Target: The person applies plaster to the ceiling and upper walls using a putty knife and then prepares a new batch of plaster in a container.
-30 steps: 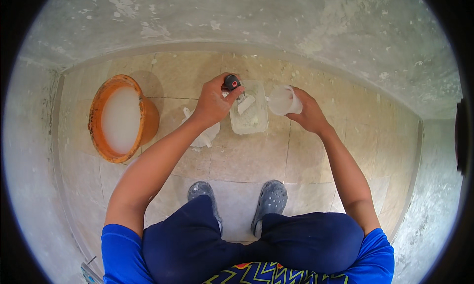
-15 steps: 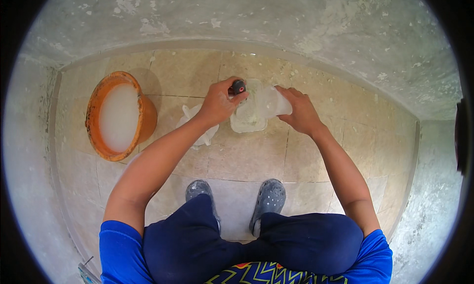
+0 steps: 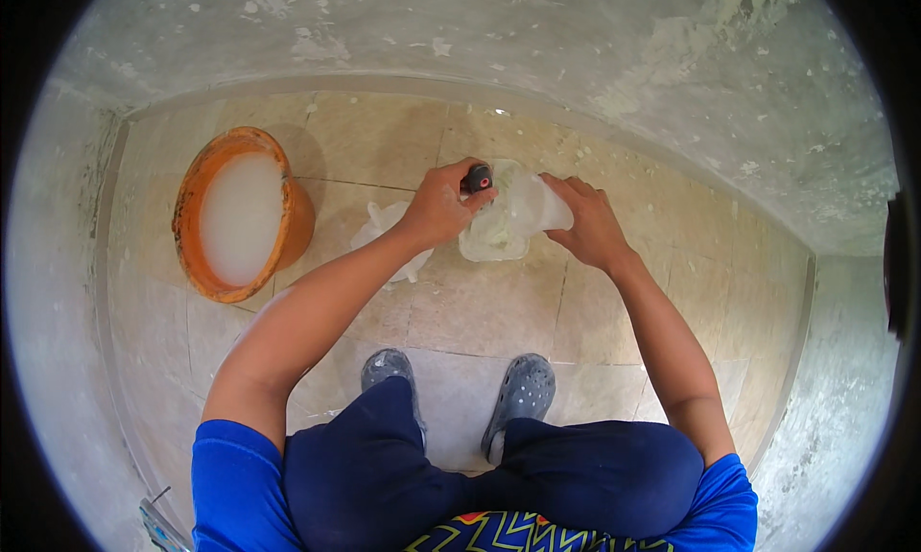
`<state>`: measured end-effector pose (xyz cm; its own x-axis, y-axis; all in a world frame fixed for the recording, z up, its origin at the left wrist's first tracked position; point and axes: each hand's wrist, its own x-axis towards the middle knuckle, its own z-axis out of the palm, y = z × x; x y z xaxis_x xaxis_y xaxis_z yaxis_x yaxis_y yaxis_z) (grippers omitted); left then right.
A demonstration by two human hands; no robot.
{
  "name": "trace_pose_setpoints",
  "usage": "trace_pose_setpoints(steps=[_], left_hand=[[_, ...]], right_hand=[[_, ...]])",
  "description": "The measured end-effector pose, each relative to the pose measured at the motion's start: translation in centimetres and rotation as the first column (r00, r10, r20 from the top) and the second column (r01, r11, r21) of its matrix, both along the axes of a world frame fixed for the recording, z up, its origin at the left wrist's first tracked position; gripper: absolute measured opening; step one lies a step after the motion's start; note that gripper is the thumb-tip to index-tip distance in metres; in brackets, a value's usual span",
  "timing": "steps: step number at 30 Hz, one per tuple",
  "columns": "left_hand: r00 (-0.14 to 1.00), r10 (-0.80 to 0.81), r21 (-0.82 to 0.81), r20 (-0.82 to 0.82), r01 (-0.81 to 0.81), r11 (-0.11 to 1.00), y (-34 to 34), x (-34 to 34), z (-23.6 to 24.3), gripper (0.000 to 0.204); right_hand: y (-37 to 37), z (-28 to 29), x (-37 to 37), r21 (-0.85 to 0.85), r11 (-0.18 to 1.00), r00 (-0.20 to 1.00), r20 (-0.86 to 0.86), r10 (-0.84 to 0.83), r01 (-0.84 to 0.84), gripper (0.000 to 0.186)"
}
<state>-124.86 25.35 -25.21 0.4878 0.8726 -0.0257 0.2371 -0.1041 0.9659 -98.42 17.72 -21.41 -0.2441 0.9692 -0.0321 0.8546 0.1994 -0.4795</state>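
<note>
My left hand [image 3: 447, 199] grips a black tool handle [image 3: 480, 178] with a red spot on its end; the tool's working end is mostly hidden. It is over a rectangular translucent tub [image 3: 493, 246] with pale greenish-white material inside, on the tiled floor. In my right hand [image 3: 585, 221] is a translucent plastic cup [image 3: 537, 202], tipped leftward over the tub's right side. Just left of the tub, partly behind my left wrist, lies a crumpled white plastic bag or sheet [image 3: 379, 224].
An orange bucket [image 3: 297, 231] holding cloudy white liquid stands at left. Stained grey walls [image 3: 460, 34] surround the tiled floor [image 3: 489, 312]. My grey clogs [image 3: 518, 394] are near me. A small metal object [image 3: 163, 523] is at the lower left edge.
My right hand has brought the cup leftward and tipped it over the tub. My left hand with the handle has shifted slightly right.
</note>
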Motion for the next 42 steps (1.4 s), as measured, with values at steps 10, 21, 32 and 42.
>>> trace_pose_setpoints(steps=[10, 21, 32, 42], left_hand=[[0.996, -0.072, 0.108, 0.06, 0.065, 0.992, 0.3, 0.4, 0.8, 0.027], [0.999, -0.032, 0.137, -0.01, 0.033, 0.99, 0.3, 0.1, 0.7, 0.027], [0.993, -0.099, 0.081, 0.058, 0.094, 0.992, -0.1, -0.1, 0.3, 0.027], [0.997, 0.029, 0.113, 0.072, -0.037, 0.993, 1.3, -0.2, 0.1, 0.025]], right_hand=[[0.3, 0.4, -0.3, -0.023, 1.0, 1.0, 0.006, -0.001, 0.001, 0.076], [0.9, 0.1, -0.3, 0.037, 0.999, 0.999, 0.036, 0.006, -0.007, 0.077], [0.8, 0.1, -0.5, 0.02, 1.0, 1.0, -0.01, 0.018, -0.018, 0.076], [0.4, 0.1, -1.1, 0.003, 0.999, 0.999, -0.028, 0.041, -0.041, 0.077]])
